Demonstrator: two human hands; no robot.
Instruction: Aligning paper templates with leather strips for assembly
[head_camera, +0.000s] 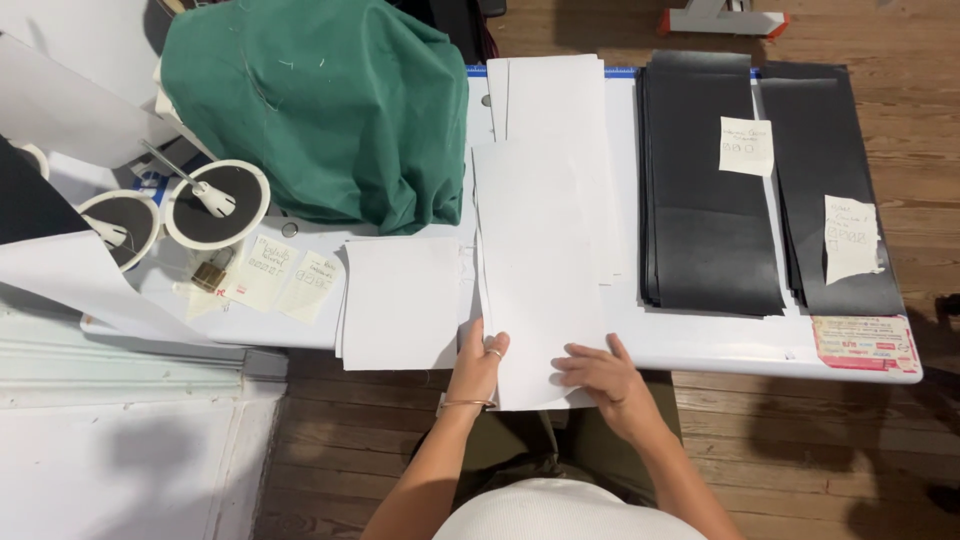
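Both hands grip the long white sheet (537, 270) at its near end, left hand (477, 368) pinching the edge, right hand (598, 377) flat on top. That end overhangs the tabletop (700, 335); a loose grip could let it slide off or skew against the white stack (555, 100).

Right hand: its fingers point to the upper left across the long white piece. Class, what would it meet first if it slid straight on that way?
Probably the left hand, which grips the near left edge of the long white piece under the right hand.
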